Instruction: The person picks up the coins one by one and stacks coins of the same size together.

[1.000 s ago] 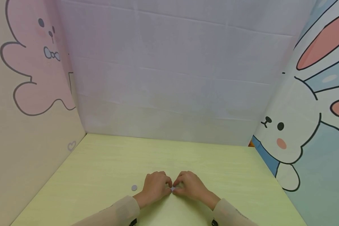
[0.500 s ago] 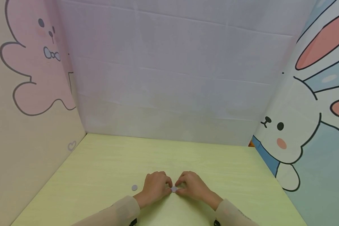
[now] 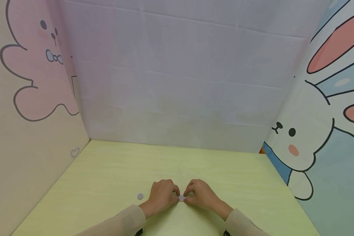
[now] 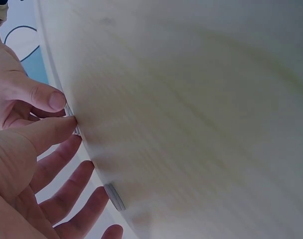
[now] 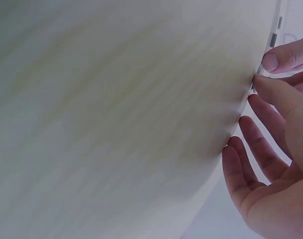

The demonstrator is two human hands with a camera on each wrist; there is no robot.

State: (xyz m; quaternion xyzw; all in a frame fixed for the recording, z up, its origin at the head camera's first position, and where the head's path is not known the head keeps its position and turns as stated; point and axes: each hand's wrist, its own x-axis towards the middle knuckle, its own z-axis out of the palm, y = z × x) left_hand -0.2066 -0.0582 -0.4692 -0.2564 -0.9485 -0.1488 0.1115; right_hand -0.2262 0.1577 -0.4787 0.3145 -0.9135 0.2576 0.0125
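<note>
In the head view a small flat grey disc (image 3: 181, 198) lies low over the yellow table between my two hands. My left hand (image 3: 162, 196) pinches its left edge between thumb and fingertips, while the right hand (image 3: 202, 195) pinches the right edge the same way. A second grey disc (image 3: 140, 196) lies on the table just left of my left wrist. From the left wrist, this disc (image 4: 114, 197) shows edge-on with layered lines, beside the lower fingers. The right wrist view has both thumbs close together at the held disc, whose face is mostly hidden.
The yellow table (image 3: 124, 167) reaches back to a pale back wall (image 3: 177, 82). A left wall (image 3: 32, 157) carries a pink bear drawing, and a right wall (image 3: 336, 183) a white rabbit. Beige sleeves (image 3: 122, 219) cover both forearms.
My right hand has shifted slightly to the right from the left one, so more of the disc between them shows. Left hand and second disc have stayed in place.
</note>
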